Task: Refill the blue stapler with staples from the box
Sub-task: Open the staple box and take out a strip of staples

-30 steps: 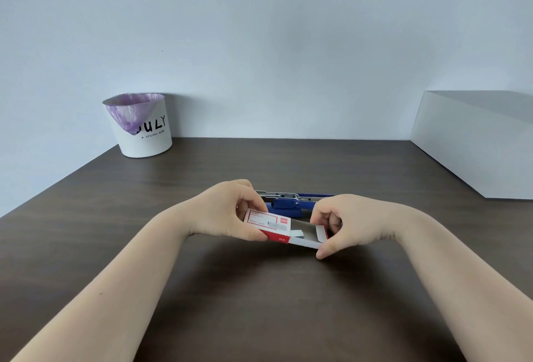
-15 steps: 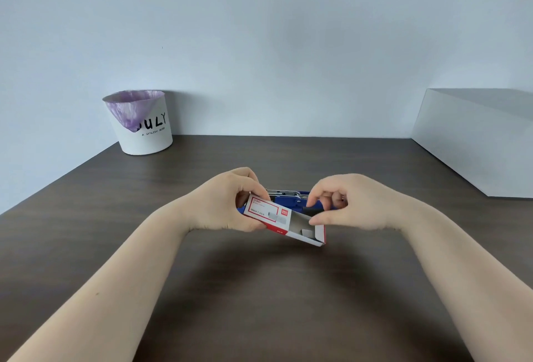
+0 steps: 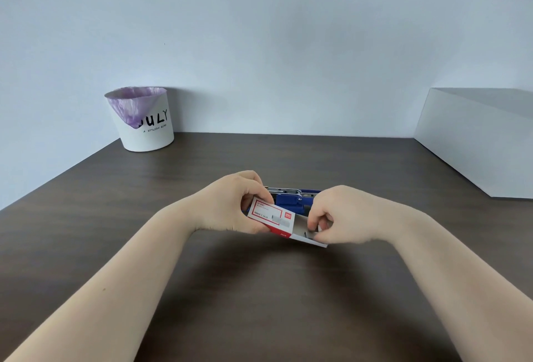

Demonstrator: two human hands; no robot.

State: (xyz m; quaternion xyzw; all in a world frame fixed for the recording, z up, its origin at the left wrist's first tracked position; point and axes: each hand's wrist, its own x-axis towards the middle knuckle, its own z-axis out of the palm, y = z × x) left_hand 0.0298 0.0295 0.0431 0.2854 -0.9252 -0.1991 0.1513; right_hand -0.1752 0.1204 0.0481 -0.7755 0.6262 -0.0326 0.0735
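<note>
A small red-and-white staple box [image 3: 269, 215] is held just above the dark table, its inner tray [image 3: 302, 232] slid out to the right. My left hand [image 3: 230, 203] grips the box's sleeve. The fingers of my right hand [image 3: 340, 217] reach into the open tray and pinch at grey staples [image 3: 309, 234] there. Behind the box lies the blue stapler [image 3: 291, 199], opened flat with its metal rail showing, mostly hidden by both hands.
A white bin [image 3: 144, 119] with a purple liner stands at the back left against the wall. A large white box [image 3: 478, 142] sits at the right edge. The dark wooden table [image 3: 259, 289] stretches toward me between my forearms.
The tray has slid further out of the sleeve. My right hand has gone from the tray's end to its inside, fingers now closing on the staples.
</note>
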